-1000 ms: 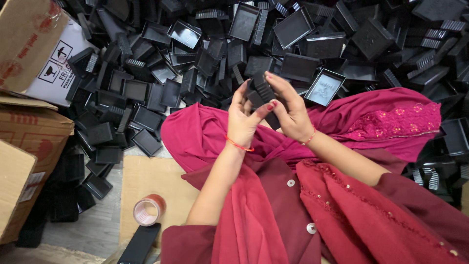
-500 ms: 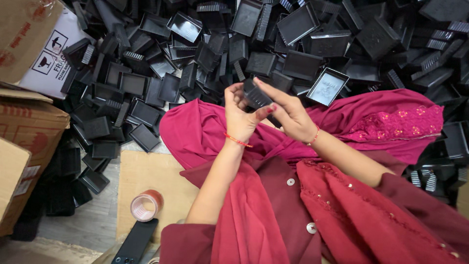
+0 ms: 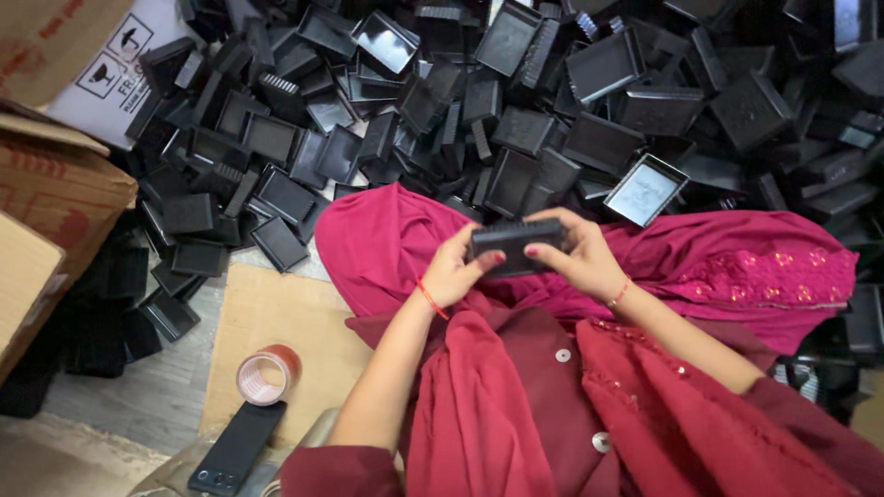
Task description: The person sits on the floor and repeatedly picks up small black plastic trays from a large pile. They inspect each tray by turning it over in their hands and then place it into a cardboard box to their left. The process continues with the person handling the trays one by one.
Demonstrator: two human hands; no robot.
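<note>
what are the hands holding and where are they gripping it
Both hands hold one black plastic tray: the left hand grips its left end, the right hand its right end.

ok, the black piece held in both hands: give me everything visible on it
The black piece is a flat rectangular part, apparently moulded plastic with a matte finish. Fine ribs run along its upper edge. It is held level, long side across the view, above the red cloth over the lap. The left hand grips its left end, the thumb lying on the face; the right hand wraps its right end, fingers over the top edge. Its underside is hidden. It resembles the pieces in the black pile behind.
</note>
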